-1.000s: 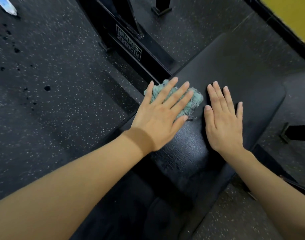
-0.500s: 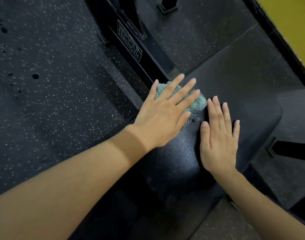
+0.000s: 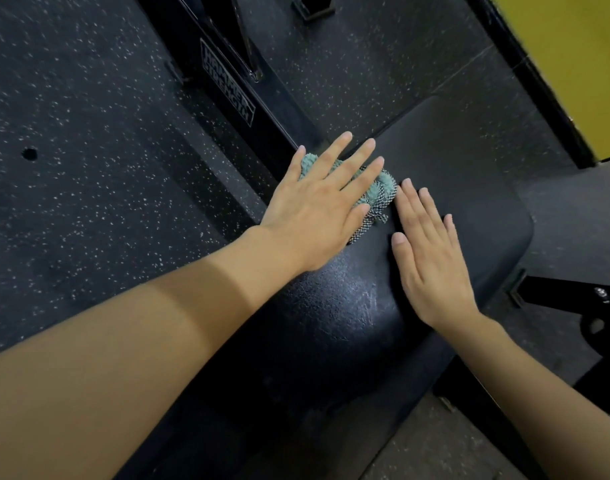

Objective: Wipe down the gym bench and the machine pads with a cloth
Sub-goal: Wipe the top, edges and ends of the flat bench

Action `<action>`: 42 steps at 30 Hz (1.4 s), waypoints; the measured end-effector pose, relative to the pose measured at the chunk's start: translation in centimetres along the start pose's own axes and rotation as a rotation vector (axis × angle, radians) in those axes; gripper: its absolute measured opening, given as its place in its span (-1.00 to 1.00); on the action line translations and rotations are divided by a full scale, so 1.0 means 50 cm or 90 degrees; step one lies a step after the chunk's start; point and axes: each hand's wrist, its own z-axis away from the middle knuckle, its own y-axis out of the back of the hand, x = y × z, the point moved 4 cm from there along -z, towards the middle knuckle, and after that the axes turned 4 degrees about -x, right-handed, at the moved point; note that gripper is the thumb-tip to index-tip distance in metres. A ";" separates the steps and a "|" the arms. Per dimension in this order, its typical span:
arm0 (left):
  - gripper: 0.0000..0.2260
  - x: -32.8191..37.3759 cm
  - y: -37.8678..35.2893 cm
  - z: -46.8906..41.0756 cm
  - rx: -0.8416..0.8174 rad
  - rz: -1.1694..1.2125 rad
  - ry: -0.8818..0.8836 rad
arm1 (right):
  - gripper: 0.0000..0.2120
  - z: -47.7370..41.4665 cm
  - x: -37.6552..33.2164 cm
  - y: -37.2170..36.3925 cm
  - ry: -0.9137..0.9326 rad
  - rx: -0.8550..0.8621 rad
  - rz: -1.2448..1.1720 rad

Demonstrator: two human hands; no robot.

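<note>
Pressed teal cloth point(image 3: 379, 192) flat onto black padded surface point(image 3: 452, 161) with left hand point(image 3: 317, 213), fingers point(image 3: 357, 159) spread. Rested right hand point(image 3: 431, 261) flat just right of cloth, fingers straight, nearly together.

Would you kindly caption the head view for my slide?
Left hand presses a teal knitted cloth flat on the black padded gym bench; right hand rests flat beside it.

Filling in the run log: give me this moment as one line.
left hand: flat on cloth | right hand: flat on bench pad | step: wiping bench pad
</note>
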 end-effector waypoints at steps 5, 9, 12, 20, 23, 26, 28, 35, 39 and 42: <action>-0.48 -0.001 -0.002 -0.015 0.011 -0.001 0.002 | -0.48 -0.039 0.041 0.021 0.047 -0.023 0.013; -0.48 -0.001 0.002 -0.039 0.013 0.003 0.001 | -0.49 -0.061 0.052 0.021 0.071 -0.016 0.014; -0.49 0.002 0.007 -0.071 0.011 0.019 0.000 | -0.50 -0.067 0.059 0.019 0.084 0.010 0.027; -0.51 0.002 0.012 -0.162 -0.007 0.119 -0.004 | -0.50 -0.068 0.063 0.012 0.084 0.040 0.042; -0.52 -0.006 0.020 -0.195 -0.023 0.224 0.000 | -0.51 -0.069 0.057 0.015 0.085 0.038 0.031; -0.53 -0.013 0.022 -0.229 -0.048 0.317 0.016 | -0.49 -0.069 0.055 0.018 0.084 0.038 0.025; -0.52 -0.018 0.021 -0.240 -0.062 0.339 0.024 | -0.49 -0.070 0.053 0.019 0.082 0.040 0.022; -0.48 -0.025 0.027 -0.201 -0.061 0.319 -0.032 | -0.50 -0.071 0.052 0.021 0.083 0.036 0.019; -0.49 -0.032 0.022 -0.155 -0.044 0.251 -0.073 | -0.51 -0.071 0.056 0.020 0.079 0.041 0.027; -0.49 -0.039 0.016 -0.117 -0.034 0.252 -0.086 | -0.51 -0.071 0.056 0.020 0.085 0.043 0.025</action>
